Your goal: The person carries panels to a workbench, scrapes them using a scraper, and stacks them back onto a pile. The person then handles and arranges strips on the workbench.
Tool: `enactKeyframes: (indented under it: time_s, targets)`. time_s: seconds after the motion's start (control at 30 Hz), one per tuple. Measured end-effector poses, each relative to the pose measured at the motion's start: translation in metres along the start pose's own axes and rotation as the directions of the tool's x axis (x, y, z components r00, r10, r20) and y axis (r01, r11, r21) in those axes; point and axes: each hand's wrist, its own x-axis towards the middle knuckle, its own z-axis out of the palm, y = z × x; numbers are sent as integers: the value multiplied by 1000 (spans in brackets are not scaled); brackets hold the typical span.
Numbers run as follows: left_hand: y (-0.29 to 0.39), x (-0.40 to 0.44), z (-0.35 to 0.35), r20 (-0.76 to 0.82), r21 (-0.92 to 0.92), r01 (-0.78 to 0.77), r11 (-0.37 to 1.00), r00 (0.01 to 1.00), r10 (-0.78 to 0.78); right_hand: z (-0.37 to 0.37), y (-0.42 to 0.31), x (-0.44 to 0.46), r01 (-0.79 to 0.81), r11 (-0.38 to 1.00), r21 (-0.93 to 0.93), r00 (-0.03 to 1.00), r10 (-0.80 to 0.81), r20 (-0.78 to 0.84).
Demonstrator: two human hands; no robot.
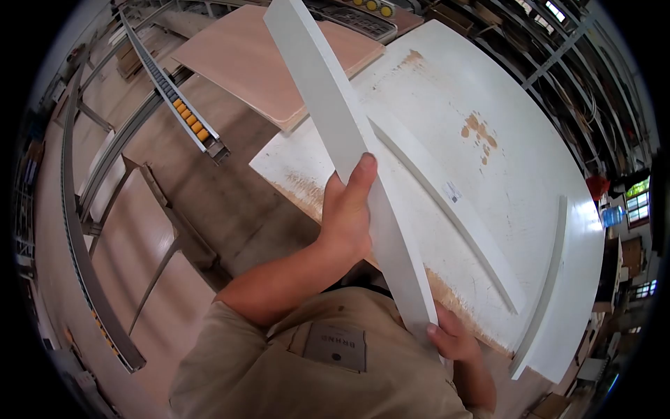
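A long white board (322, 94) slants across the middle of the view, held up in front of my body in both hands. My left hand (349, 213) is closed around its middle, the thumb lying along the near face. Lower down, my right hand (453, 339) grips the board near its bottom end, thumb in front and fingers mostly hidden behind. Beyond it, a narrower white strip (450, 209) with a small printed label lies on the worn white tabletop (520, 185). Another white strip (548, 297) lies along the table's right side.
Brownish-pink panels (248, 59) lie at the table's far left corner. A roller track (167, 87) with yellow rollers runs along the left, and a long curved-looking rail (73, 230) stands farther left. Loaded racks (558, 77) line the back right.
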Motion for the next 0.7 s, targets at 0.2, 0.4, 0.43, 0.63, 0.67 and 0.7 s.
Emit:
enactKeyframes:
  time_s: [0.2, 0.4, 0.43, 0.63, 0.67, 0.7]
  targets:
    - [-12, -3, 10, -126, -35, 77, 996, 989, -81, -5, 0, 17, -100, 994, 55, 981, 89, 173]
    - [4, 42, -32, -157, 21, -27, 999, 987, 30, -15, -2, -3, -101, 981, -164, 982, 125, 141]
    - [9, 48, -32, -200, -12, -41, 999, 979, 37, -20, 0, -9, -129, 974, -188, 973, 161, 165]
    - [43, 90, -62, -276, 9, -107, 994, 955, 105, -49, -3, -42, -165, 955, -245, 956, 217, 199]
    - [40, 92, -59, -274, 13, -100, 995, 957, 99, -51, -4, -46, -169, 956, -240, 956, 218, 195]
    - [37, 93, -55, -307, 27, -93, 995, 947, 97, -53, -6, -49, -170, 963, -210, 962, 209, 176]
